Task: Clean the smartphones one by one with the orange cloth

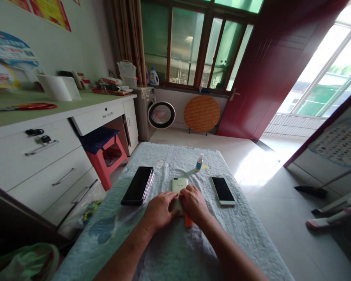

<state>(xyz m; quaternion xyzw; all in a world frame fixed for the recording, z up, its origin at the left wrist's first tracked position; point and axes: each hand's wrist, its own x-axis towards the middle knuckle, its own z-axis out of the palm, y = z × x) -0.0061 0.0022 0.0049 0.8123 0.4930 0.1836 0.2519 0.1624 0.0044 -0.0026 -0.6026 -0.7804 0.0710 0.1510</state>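
A pale smartphone (179, 183) lies back side up on the quilted cloth, its camera end pointing away from me. My left hand (160, 210) grips its left edge, with the thumb low near the bottom. Over the phone's right half, my right hand (194, 203) is closed with curled fingers pressed against the back. An orange piece (188, 221) sticks out beneath that hand; its full shape is hidden. Left of my hands rests a stack of dark phones (138, 186). To the right is a white phone with a black screen (223, 190). A small spray bottle (199, 162) stands upright beyond.
The bed-like surface has a pale blue quilted cover (169, 253). At left are a white desk (105, 113) with drawers and a red stool (105, 152). Farther off stand a washing machine (144, 113) with its door open, a round wooden tabletop (202, 113) and a dark red door (266, 70).
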